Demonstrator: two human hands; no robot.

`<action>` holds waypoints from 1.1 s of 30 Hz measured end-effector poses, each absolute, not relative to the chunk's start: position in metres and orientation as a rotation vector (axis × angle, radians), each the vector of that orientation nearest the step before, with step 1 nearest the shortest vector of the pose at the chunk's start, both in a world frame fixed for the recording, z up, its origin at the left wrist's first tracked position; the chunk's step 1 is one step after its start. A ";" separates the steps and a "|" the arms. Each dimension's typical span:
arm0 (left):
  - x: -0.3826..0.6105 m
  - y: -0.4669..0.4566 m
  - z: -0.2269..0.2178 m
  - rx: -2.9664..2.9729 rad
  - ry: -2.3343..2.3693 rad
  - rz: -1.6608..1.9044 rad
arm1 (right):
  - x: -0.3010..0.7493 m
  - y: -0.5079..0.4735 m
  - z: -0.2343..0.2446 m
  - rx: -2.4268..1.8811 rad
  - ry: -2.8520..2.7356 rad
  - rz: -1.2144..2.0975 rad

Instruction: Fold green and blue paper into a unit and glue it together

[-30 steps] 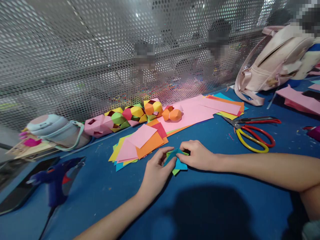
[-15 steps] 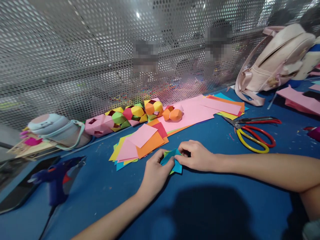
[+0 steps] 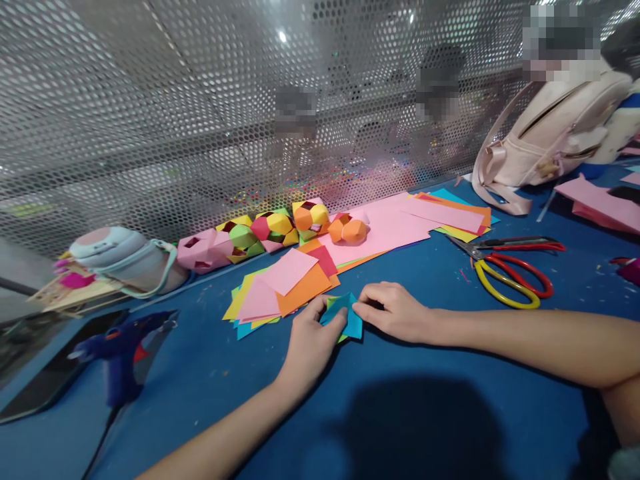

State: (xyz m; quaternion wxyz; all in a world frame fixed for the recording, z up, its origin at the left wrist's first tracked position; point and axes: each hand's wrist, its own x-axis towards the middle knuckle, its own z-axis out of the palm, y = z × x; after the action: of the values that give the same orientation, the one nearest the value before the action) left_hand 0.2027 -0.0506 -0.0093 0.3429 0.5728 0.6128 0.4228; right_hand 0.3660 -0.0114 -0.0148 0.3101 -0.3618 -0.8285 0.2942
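Between my hands is a small blue piece of folded paper (image 3: 354,324), with bits of yellow-green paper showing at its edges. My left hand (image 3: 313,337) grips it from the left, thumb lying across the top. On the other side my right hand (image 3: 393,310) pinches the paper's right edge between thumb and fingertips. Just beyond my left hand lies a fanned stack of coloured paper squares (image 3: 303,283) in pink, orange, yellow and blue. How the far side of the folded paper looks is hidden by my fingers.
Scissors (image 3: 500,267) lie right of my right hand. A blue glue gun (image 3: 120,353) stands at left near a dark tablet (image 3: 60,373). Folded paper balls (image 3: 273,227), larger pink sheets (image 3: 390,220), a lidded container (image 3: 130,260) and a backpack (image 3: 550,133) line the perforated metal screen (image 3: 210,100).
My right fingers have shifted slightly along the blue paper's right edge, showing more of its surface. My left hand keeps its hold. The whole view has moved a little.
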 end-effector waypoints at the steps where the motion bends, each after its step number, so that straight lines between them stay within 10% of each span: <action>1: 0.203 -0.050 -0.010 1.476 1.591 1.112 | 0.367 -0.011 -0.014 -0.946 -2.177 0.819; 33: 0.199 -0.048 -0.019 1.631 1.416 1.114 | 0.366 -0.009 -0.014 -0.943 -1.973 0.901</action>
State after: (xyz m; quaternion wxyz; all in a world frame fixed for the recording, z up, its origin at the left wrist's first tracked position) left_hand 0.1994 -0.0478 -0.0190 0.3481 0.6292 0.5461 0.4298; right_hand 0.3656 -0.0086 -0.0139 0.3786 -0.3691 -0.7721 0.3526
